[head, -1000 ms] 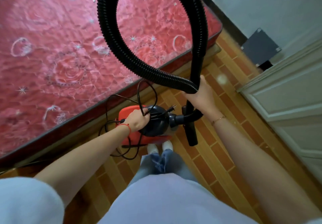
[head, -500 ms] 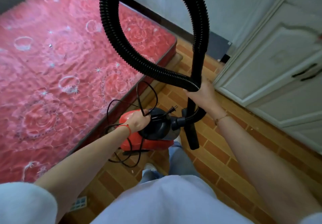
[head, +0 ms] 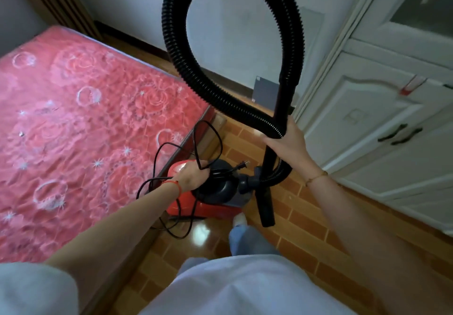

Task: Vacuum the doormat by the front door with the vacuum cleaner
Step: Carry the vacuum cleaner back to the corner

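Brick-patterned flooring (head: 306, 238) runs between a red mattress (head: 81, 143) and pale cabinet doors (head: 382, 123), with no doormat or front door in sight. Carried clear of the floor, the red vacuum cleaner (head: 208, 199) hangs from the left hand (head: 192, 176), which grips its top handle along with loops of loose cord (head: 196, 143); the plug (head: 241, 165) dangles unplugged. The right hand (head: 286, 143) is clamped on the black hose (head: 220, 89) and wand. Judging by this, vacuuming has not begun: reaching the mat, plugging in and cleaning remain
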Demonstrator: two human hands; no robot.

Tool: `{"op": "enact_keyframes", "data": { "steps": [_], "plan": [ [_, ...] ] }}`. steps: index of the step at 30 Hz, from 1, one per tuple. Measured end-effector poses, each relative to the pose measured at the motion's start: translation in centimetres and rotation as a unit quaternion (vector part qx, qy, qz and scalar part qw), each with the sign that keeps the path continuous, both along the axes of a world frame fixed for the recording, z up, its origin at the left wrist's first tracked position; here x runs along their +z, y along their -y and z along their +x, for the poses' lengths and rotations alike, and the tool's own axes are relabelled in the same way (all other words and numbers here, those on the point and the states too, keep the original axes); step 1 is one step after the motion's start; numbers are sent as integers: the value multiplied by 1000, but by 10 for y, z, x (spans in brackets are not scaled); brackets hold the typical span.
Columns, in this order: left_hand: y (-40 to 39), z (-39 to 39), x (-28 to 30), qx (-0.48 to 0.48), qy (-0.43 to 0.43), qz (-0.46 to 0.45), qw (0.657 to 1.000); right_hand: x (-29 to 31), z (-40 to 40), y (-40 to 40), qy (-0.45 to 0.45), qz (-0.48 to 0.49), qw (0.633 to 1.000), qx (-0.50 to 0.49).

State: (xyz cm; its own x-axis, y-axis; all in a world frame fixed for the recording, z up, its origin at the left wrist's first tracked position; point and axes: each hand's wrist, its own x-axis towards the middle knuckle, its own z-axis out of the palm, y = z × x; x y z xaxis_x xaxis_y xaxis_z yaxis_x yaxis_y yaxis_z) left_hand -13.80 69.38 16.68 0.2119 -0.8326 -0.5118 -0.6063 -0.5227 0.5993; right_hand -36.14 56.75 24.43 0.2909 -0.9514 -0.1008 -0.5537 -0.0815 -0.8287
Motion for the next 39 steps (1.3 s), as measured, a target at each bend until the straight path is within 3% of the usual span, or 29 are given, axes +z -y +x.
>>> {"op": "enact_keyframes", "data": {
  "steps": [15, 27, 31, 39],
  "plan": [
    [258, 35, 4, -41, -25, -39, 998, 15, 31, 217, -26, -49, 996, -63],
    [482, 98, -26, -147, -40, -9, 988, -17, 75, 395, 17, 9, 985, -169],
    [551, 119, -63, -172, -38, 13, 984, -29, 82, 444, 12, 9, 981, -193],
    [648, 110, -67, -201, -14, 23, 979, -55, 89, 533, 12, 18, 972, -233]
  ]
}}
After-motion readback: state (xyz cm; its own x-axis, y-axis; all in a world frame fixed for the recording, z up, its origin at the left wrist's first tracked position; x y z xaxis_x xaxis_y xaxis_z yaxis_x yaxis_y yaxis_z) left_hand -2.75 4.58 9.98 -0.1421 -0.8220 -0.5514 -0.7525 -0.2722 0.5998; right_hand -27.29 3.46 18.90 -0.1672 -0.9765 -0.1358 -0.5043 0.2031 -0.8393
